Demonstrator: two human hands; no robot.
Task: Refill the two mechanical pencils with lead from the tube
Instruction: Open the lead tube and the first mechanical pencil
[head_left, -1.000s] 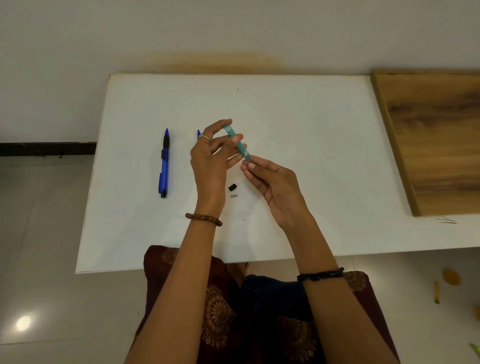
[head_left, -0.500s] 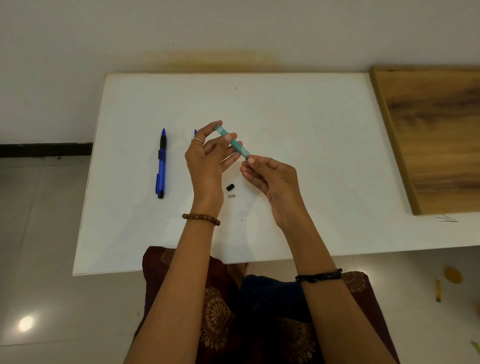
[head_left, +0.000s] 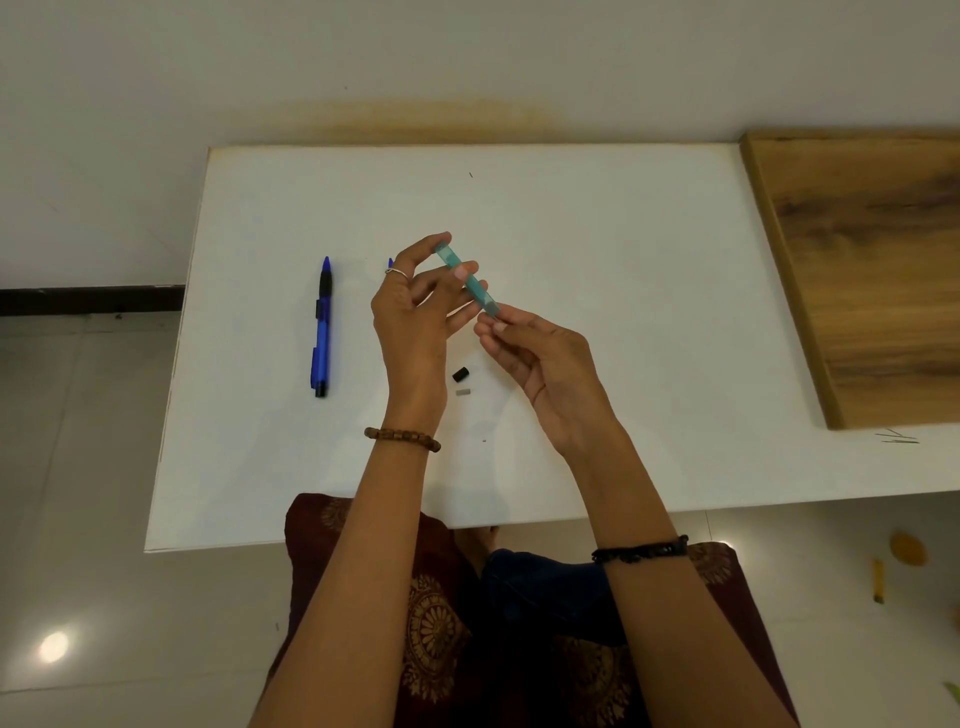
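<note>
The left hand grips the tilted tube, its mouth toward the right hand, whose fingertips pinch there, likely drawing lead.

There was one view only, from a wide-angle camera worn on the person's head. It looked forward and steeply down, so the white table filled the middle of the frame, with the wall along the top and the tiled floor at the left and lower edges. The left hand and right hand sat near the centre, close to the lens, with both forearms running in from the bottom edge. The table's edges bowed slightly, as a wide lens renders them.
</note>
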